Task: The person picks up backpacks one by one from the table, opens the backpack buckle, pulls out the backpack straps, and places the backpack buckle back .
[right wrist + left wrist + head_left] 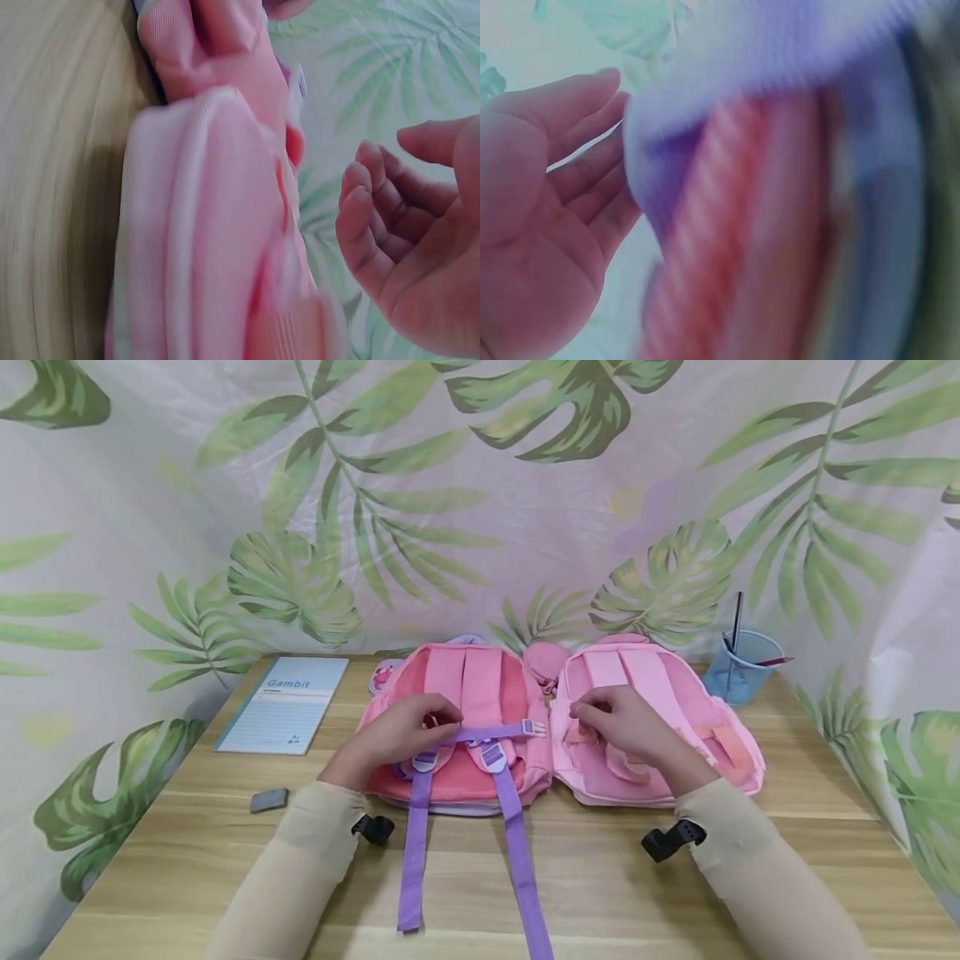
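Note:
Two pink backpacks lie side by side on the table, shoulder-strap side up. Over the left backpack [530,772] is my left hand [408,727], fingers loosely bent, right by a purple chest strap [487,732] that ends in a white buckle [534,727]. The left wrist view shows that hand's palm [525,195], with its fingertips at the blurred purple strap's edge. My right hand [626,718] hovers above the light pink right backpack [585,785]. Its curled fingers [360,240] and thumb stand apart with nothing between them in the right wrist view.
Two purple webbing tails [415,860] hang toward the front edge. On the left lie a Gambit notebook [288,710] and a grey eraser [268,800]. A blue mesh pen cup [731,672] stands at the back right. A round pink pouch [545,662] sits between the backpacks.

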